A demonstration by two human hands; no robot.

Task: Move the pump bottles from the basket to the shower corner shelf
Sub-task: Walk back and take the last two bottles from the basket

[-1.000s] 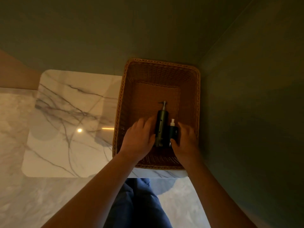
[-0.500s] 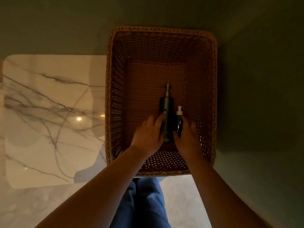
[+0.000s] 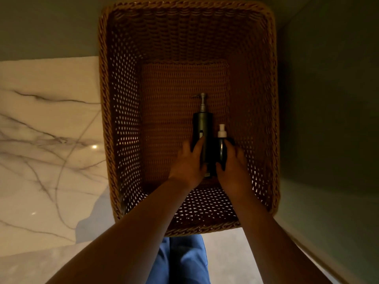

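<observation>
A deep brown wicker basket (image 3: pixel 123 119) fills the head view. Two dark pump bottles lie side by side on its floor, pumps pointing away from me. The taller bottle (image 3: pixel 202 124) has a grey metal pump; my left hand (image 3: pixel 187 163) curls around its lower body from the left. The shorter bottle (image 3: pixel 222 148) has a white pump; my right hand (image 3: pixel 232 167) wraps it from the right. Both bottles still rest on the basket floor. The shower corner shelf is not in view.
The basket stands on a white marble slab (image 3: pixel 45 140) with grey veins, tucked into a corner of dark green walls (image 3: pixel 328 99). Blue trouser legs (image 3: pixel 184 261) show below the basket's near rim.
The view has closed in on the basket, which now looks much larger. Both hands have tightened around the bottles' lower halves. The bottles have stayed in place.
</observation>
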